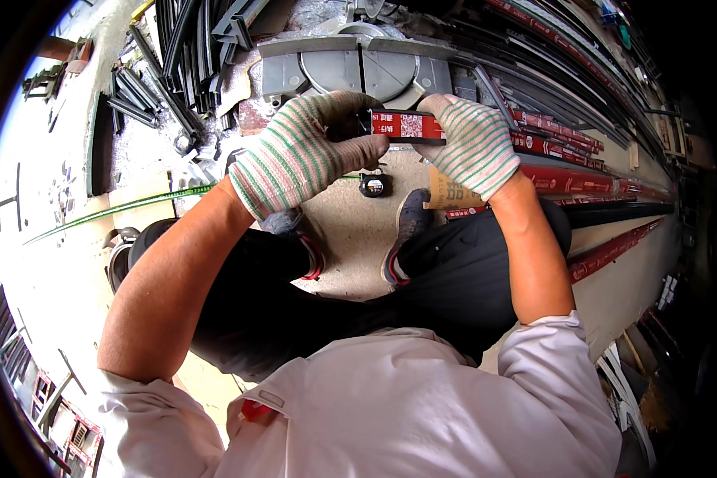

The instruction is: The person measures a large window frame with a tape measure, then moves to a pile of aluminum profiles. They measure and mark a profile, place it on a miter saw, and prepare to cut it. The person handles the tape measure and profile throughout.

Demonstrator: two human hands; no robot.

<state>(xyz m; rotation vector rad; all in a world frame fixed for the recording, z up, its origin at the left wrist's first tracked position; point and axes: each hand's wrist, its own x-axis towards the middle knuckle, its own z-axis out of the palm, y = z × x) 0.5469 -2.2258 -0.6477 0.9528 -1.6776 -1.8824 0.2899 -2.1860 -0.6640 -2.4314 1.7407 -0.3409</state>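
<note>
A short red-faced profile [407, 126] is gripped between left hand [307, 142] and right hand [473, 142], near the grey saw base [334, 72]; a holding step is judged in hand, calling for level support next.

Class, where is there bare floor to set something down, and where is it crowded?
Bare floor lies between the shoes, nearer than the tape measure. Another patch is right of the right sleeve, below the red bars. Crowded: black bars upper left, red bars right; a strip spans left hand to right hand.
</note>
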